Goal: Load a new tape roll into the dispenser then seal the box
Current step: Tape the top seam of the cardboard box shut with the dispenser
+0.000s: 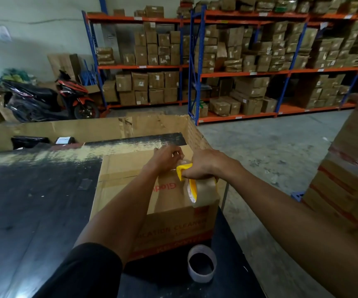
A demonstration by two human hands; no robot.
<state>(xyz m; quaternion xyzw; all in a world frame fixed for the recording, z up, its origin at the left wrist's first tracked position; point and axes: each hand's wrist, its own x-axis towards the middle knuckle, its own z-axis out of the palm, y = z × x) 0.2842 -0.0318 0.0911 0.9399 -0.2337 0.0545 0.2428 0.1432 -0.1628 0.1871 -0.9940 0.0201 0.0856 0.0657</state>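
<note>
Atop the cardboard box [130,179] on the dark worktop [34,201]: right hand [203,164] gripping yellow tape dispenser [192,183], left hand [167,157] pinching its tape end just beyond; empty tape core [201,263] near the box's front.

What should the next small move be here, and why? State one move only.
Probably pull the yellow dispenser back toward the body along the box top. The right hand grips it with a brown roll loaded, while the left hand seems to pin the tape's end at the far edge.
</note>
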